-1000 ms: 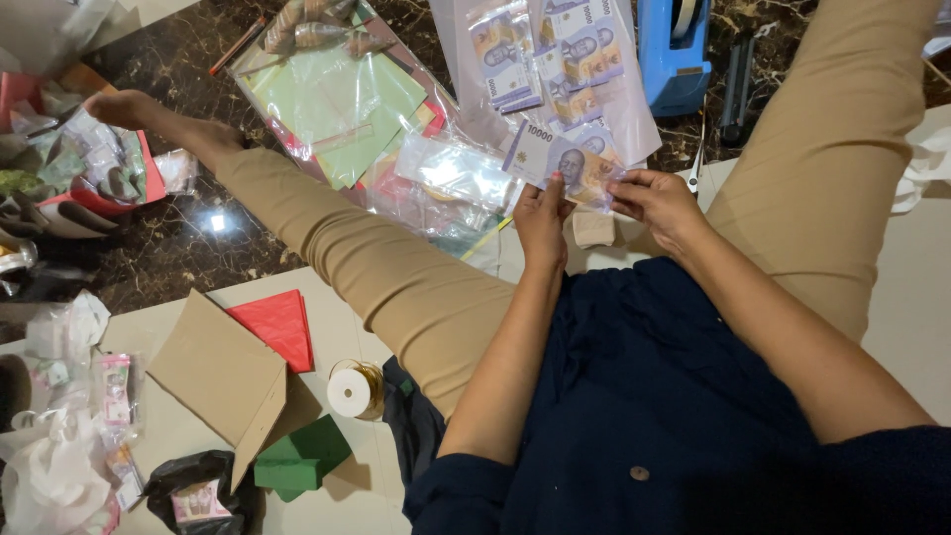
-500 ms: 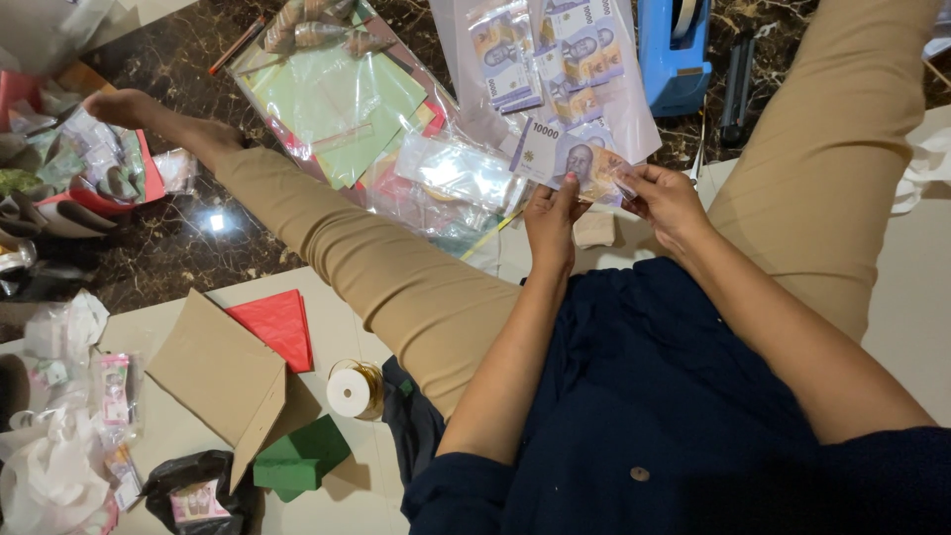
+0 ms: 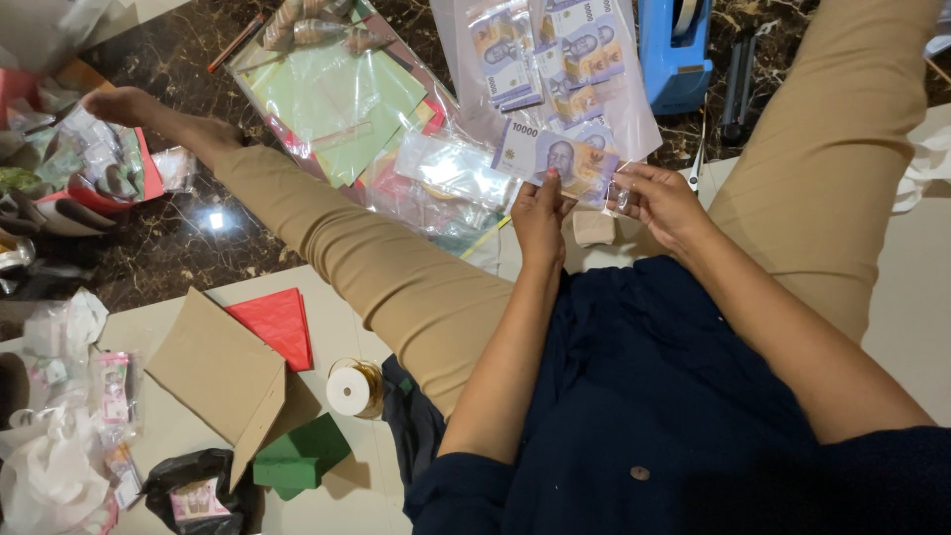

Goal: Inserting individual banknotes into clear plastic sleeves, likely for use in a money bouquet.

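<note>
While pinched at both ends, held flat and unfolded just above the lap: purple-grey paper banknote (image 3: 560, 163), printed side up. Gripped along its near left edge by the left hand (image 3: 540, 213), fingers closed on the paper; nipped at its right end by the right hand (image 3: 664, 203), fingers likewise closed on it, perhaps with a scrap of clear film, too small to tell.

Judged partly done: several like notes already lying in the clear plastic pocket sheet (image 3: 594, 69) just beyond the held one, this note not yet in any pocket. Could not tell how many pockets remained unfilled.

Lay just under the hands, on the pale floor mat (image 3: 911, 258): small beige block (image 3: 594, 228). Hemmed in on both sides by legs in tan trousers, left leg (image 3: 376, 267) stretched across the dark marble floor (image 3: 198, 248), right leg (image 3: 822, 168) bent close. Left open only a narrow lane forward, towards the pocket sheet, with the blue plastic tape dispenser (image 3: 674, 50) near its far right edge and the green paper sheets in a clear wrapper (image 3: 337, 94) touching or overlapping its left side.

Well apart, beyond the left leg: red folded paper (image 3: 277, 322), brown cardboard flap (image 3: 213, 367), spool of gold ribbon (image 3: 352, 386), green paper box (image 3: 297, 456).
</note>
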